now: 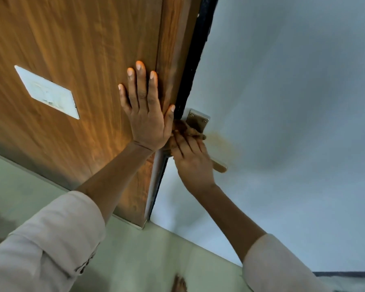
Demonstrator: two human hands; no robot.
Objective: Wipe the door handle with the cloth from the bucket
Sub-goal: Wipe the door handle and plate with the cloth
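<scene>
A: What are the hands doing?
B: The left hand (144,114) lies flat and wide on the door (72,49). Mid-frame, the right hand (193,163) presses the cloth (188,131) on the door handle (198,123).
A: Next?
B: Probably rub along the lever.

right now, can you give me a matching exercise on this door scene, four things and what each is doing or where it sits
Things:
1. left hand
2. right hand
3. cloth
4. white plate

States:
A. bunched brown against the handle
B. fixed to the door face, away from the edge
C. flat and open, fingers spread on the wood
D. pressing the cloth onto the handle

Pairs: 1-C, 2-D, 3-A, 4-B
</scene>
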